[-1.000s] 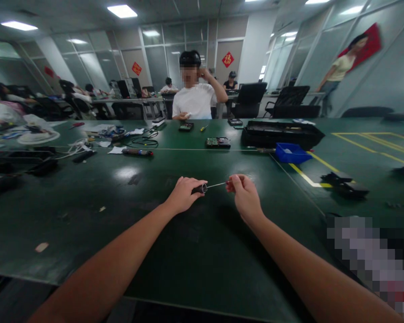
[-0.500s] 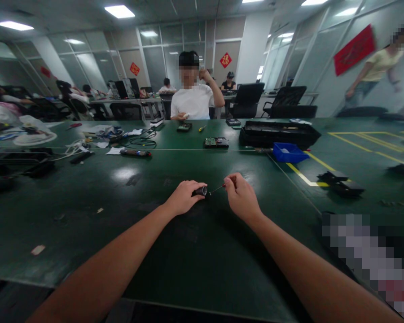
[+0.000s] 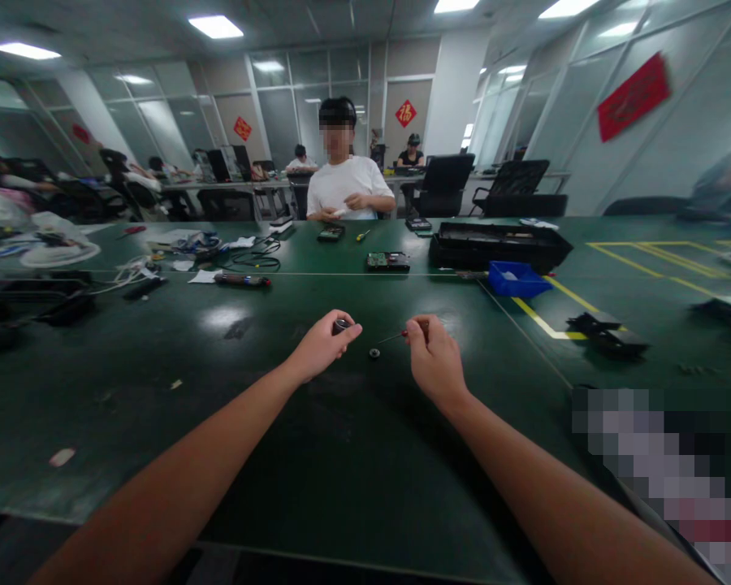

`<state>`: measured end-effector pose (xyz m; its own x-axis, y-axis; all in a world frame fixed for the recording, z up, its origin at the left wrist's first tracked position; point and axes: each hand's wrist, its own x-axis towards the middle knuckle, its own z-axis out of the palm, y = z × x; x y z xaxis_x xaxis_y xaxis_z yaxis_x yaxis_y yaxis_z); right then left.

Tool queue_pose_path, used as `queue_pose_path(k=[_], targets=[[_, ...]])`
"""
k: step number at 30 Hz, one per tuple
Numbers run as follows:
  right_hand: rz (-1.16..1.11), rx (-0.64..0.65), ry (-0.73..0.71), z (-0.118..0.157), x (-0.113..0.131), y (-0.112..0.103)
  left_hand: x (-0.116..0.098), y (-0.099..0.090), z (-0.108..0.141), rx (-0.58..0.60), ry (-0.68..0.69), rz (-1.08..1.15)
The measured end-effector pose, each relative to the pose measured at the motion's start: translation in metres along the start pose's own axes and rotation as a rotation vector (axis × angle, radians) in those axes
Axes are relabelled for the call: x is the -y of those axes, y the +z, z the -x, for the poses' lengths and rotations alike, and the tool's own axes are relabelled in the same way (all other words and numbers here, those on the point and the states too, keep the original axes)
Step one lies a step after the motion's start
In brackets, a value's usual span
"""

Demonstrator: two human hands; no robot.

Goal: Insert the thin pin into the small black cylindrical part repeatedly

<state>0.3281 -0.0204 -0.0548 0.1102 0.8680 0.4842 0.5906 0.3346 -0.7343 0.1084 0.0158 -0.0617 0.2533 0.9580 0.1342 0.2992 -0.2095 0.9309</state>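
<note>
Pinching the red end of a thin tool (image 3: pixel 392 337) close to its shaft gives the right hand (image 3: pixel 437 361) fine control; a light grip should suit it. The left hand (image 3: pixel 317 351) has its fingers curled around a dark cylinder (image 3: pixel 341 326), best held without squeezing. Between the hands, a small round piece (image 3: pixel 374 353) lies just beside the tool's tip, well in from the near edge of the bench (image 3: pixel 341 487); gentle contact would avoid rolling it. Toward the far edge sits a blue tray (image 3: pixel 517 282).
</note>
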Motion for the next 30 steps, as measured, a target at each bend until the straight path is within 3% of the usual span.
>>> queue_pose_path(k=[5,10,13,17,23,30], targets=[[-0.033,-0.011,0.008,0.000,0.000,-0.002,-0.014,0.007,-0.002,0.037,0.085,-0.367],[-0.070,-0.017,0.019,-0.001,-0.003,-0.001,-0.008,0.022,-0.011,0.166,0.139,-0.647],[-0.075,0.002,0.022,-0.001,-0.004,-0.001,-0.001,0.030,-0.016,0.209,0.153,-0.746],[-0.099,-0.001,0.039,-0.001,-0.006,-0.001,0.005,0.031,-0.019,0.177,0.170,-0.779],[-0.126,-0.003,0.061,-0.001,-0.009,0.000,0.008,0.000,-0.020,0.074,0.057,-0.536],[-0.131,0.004,0.062,0.000,-0.010,0.001,0.012,-0.069,-0.013,-0.122,-0.163,0.017]])
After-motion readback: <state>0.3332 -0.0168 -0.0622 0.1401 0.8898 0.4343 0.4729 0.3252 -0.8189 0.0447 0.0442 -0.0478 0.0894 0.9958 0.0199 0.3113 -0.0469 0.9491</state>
